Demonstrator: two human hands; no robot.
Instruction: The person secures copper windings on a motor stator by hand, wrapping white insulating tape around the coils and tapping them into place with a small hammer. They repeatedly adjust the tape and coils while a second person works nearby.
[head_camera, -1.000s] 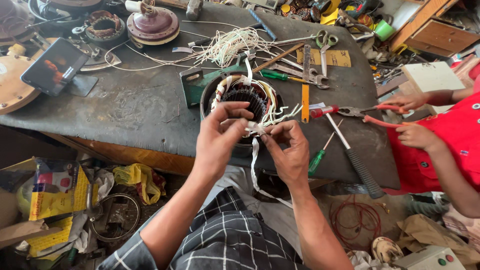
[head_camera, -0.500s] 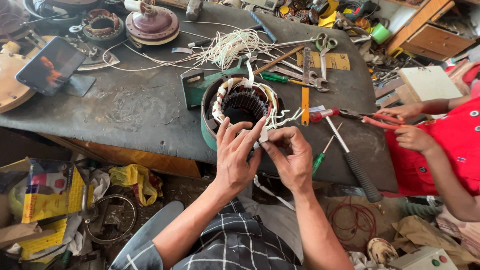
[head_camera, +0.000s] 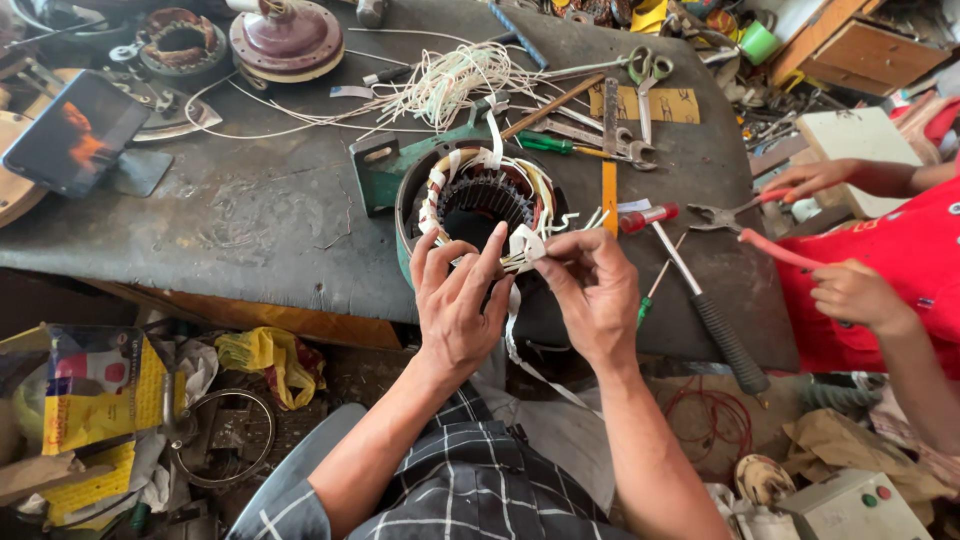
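You are bent over a dark, scuffed, oil-stained table (head_camera: 250, 220) in a cluttered workshop, with rags, coiled wire and scrap on the floor under its near edge. Your left hand (head_camera: 458, 300) lies with its fingers loosely spread over the near rim of the motor stator (head_camera: 485, 200), a round green metal shell with a ring of black toothed steel and copper windings wrapped in pale insulating paper. Your right hand (head_camera: 590, 290), just beside the left, has thumb and fingers pressed together, pinching a bundle of thin white lead wires (head_camera: 525, 250) that come off the stator's near side; a white strip hangs down below your hands, over the table edge. Beyond your hands lies a tangle of pale string and wire (head_camera: 450, 80), with scissors (head_camera: 645, 75) and a sheet of yellow-brown sandpaper (head_camera: 675, 105) further right. Right of your right hand rests a hammer (head_camera: 700, 300) with a ribbed black grip and a red-capped end. Far left of your left hand, a dark phone (head_camera: 75, 130) leans with a glowing screen. Below left, on the floor, sits a crumpled yellow printed carton (head_camera: 100, 400). At the right, another person in red holds red-handled pliers (head_camera: 745, 215).
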